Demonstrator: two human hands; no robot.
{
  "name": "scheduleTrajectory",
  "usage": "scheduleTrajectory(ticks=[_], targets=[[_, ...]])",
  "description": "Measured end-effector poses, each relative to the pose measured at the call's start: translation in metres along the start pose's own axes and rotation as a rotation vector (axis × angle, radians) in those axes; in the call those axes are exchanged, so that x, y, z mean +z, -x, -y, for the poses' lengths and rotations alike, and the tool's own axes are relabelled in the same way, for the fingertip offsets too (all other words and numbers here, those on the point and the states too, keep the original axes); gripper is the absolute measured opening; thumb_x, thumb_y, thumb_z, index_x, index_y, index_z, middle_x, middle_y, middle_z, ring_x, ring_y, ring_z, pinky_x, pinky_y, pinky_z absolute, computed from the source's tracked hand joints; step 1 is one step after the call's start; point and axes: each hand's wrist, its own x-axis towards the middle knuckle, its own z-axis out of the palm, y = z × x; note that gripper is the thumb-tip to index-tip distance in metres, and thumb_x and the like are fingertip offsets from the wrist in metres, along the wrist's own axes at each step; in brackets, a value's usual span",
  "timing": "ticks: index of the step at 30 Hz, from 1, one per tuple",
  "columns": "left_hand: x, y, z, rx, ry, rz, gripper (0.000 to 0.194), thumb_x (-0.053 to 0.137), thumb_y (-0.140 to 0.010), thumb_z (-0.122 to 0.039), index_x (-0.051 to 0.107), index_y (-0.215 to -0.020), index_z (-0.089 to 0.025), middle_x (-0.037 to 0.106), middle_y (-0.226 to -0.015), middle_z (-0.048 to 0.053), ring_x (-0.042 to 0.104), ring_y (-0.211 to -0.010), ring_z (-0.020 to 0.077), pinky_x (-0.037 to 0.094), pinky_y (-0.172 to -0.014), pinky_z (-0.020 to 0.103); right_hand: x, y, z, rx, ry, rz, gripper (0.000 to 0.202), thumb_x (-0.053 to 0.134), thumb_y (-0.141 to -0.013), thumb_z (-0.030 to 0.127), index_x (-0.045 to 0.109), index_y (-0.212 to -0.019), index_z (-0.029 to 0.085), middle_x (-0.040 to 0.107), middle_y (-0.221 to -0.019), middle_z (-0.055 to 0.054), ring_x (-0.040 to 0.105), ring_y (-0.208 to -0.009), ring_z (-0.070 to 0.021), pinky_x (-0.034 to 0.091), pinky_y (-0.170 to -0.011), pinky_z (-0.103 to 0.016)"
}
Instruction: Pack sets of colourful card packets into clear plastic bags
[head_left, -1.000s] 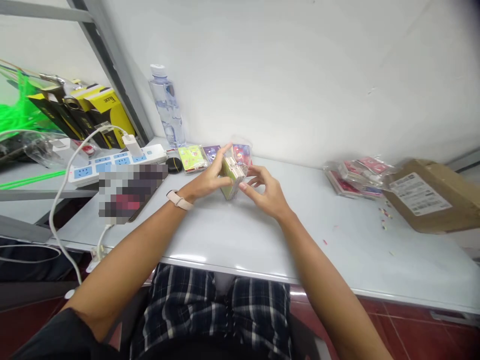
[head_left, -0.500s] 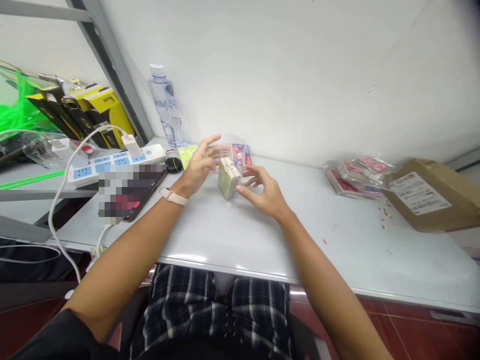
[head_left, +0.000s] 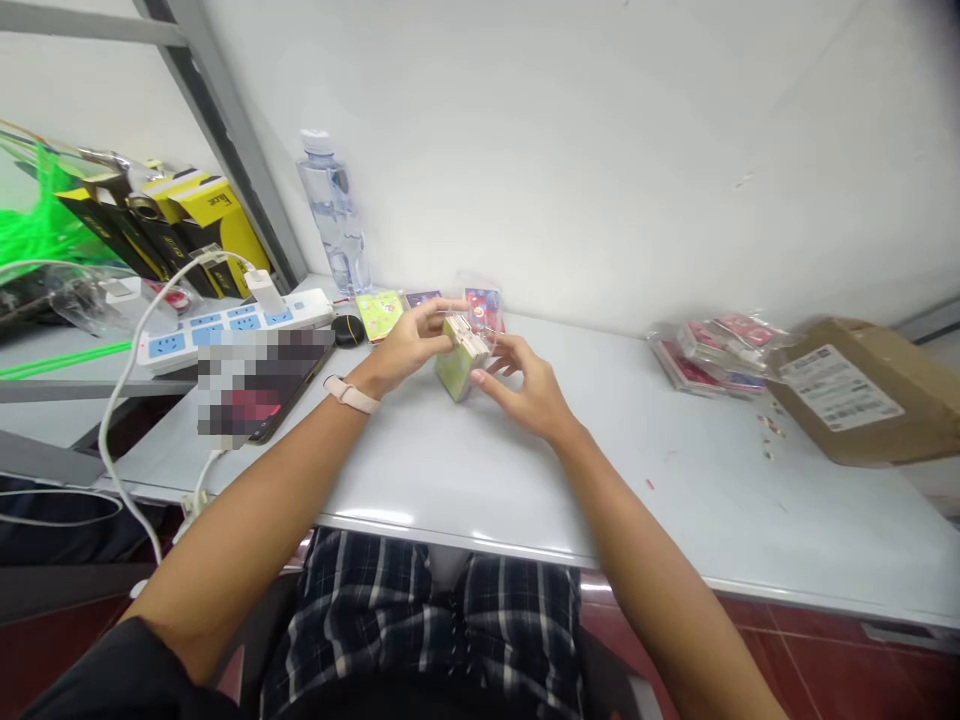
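A thick stack of cards (head_left: 453,370) with a green face stands upright and slightly tilted on the table, apparently in clear plastic wrap. My left hand (head_left: 409,348) has its thumb at the stack's upper left edge and its fingers curled behind the top. From the other side my right hand (head_left: 525,388) grips the stack, thumb on the near edge and fingers behind. Behind the hands lie a green-yellow packet (head_left: 381,314) and a blue and red packet (head_left: 482,302), with a dark purple one partly covered by my left hand.
At left are a phone (head_left: 281,385), a white power strip (head_left: 225,330) with cables, a round black object (head_left: 348,331) and a water bottle (head_left: 334,220). Wrapped red packets (head_left: 716,350) and a cardboard box (head_left: 870,390) sit at right, with small scraps (head_left: 769,430) nearby.
My left hand has come down from its raised, spread pose and closed onto the stack's top left. The stack's upper edges have shifted slightly; my right hand stays nearly in place.
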Motion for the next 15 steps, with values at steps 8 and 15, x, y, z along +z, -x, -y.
scheduleTrajectory(ticks=[8, 15], targets=[[0.008, 0.002, -0.001, 0.080, -0.038, -0.003, 0.046, 0.089, -0.080, -0.043, 0.070, -0.114, -0.018, 0.075, -0.125, 0.012, 0.073, -0.118, 0.0284, 0.058, -0.108, 0.049, -0.004, -0.005, -0.003, 0.040, -0.178, -0.120, 0.046, 0.063, -0.100, 0.060, 0.067, -0.131, 0.026, 0.077, -0.122, -0.009, 0.074, -0.110, -0.0254, 0.061, -0.095, -0.043], [0.011, 0.004, -0.006, 0.033, 0.009, 0.033, 0.059, 0.088, -0.083, -0.045, 0.067, -0.132, -0.021, 0.077, -0.125, 0.013, 0.072, -0.122, 0.0300, 0.060, -0.105, 0.049, -0.012, -0.010, -0.001, 0.061, -0.278, -0.161, 0.045, 0.069, -0.094, 0.067, 0.075, -0.111, 0.025, 0.080, -0.117, -0.010, 0.076, -0.109, -0.0274, 0.065, -0.094, -0.046]])
